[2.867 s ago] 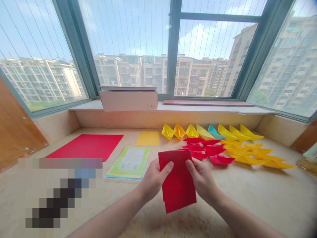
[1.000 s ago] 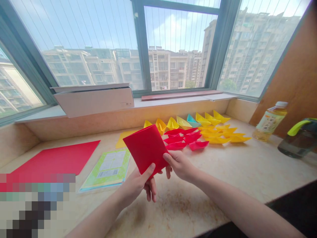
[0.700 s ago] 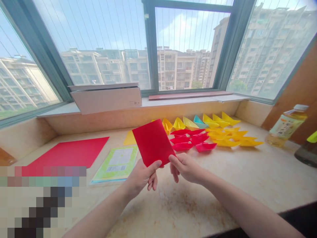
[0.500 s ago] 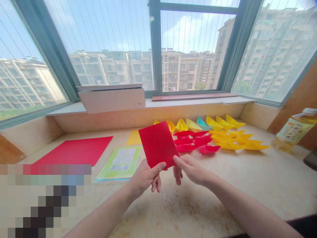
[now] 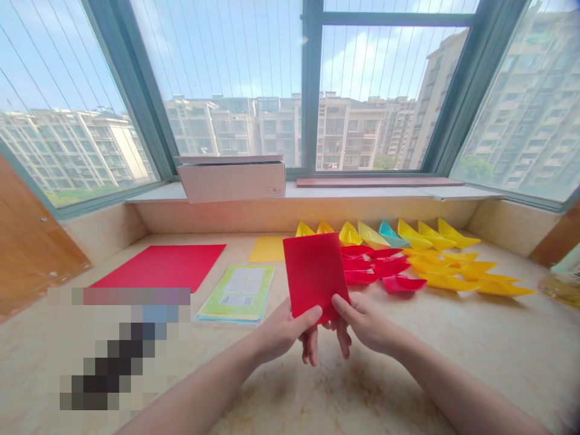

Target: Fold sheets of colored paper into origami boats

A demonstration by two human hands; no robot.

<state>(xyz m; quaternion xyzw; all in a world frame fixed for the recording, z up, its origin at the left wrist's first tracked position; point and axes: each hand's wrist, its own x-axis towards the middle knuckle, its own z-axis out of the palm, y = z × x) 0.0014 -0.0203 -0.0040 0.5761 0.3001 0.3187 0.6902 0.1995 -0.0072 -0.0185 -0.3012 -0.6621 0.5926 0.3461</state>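
Note:
A red sheet of paper (image 5: 316,275), rectangular and nearly upright, is held up above the counter. My left hand (image 5: 296,326) pinches its lower left edge, thumb on the front and fingers behind. At the lower right, my right hand (image 5: 357,317) grips it the same way. Whether the paper is folded or single I cannot tell. Just behind it on the counter stand several red paper boats (image 5: 403,284), partly hidden by the sheet. To their right are several yellow paper boats (image 5: 444,281), and a row with a teal paper boat (image 5: 389,234) runs behind.
On the left lie a large red sheet (image 5: 163,266), a green-and-white paper packet (image 5: 240,290) and a yellow sheet (image 5: 266,249). A white box (image 5: 233,181) rests on the window ledge. A bottle (image 5: 564,281) stands at the right edge. Pixelation covers the lower left.
The view has swung left, so the scene sits further right and the bottle is partly cut off. The red sheet is held more upright and slightly lower, still in both hands.

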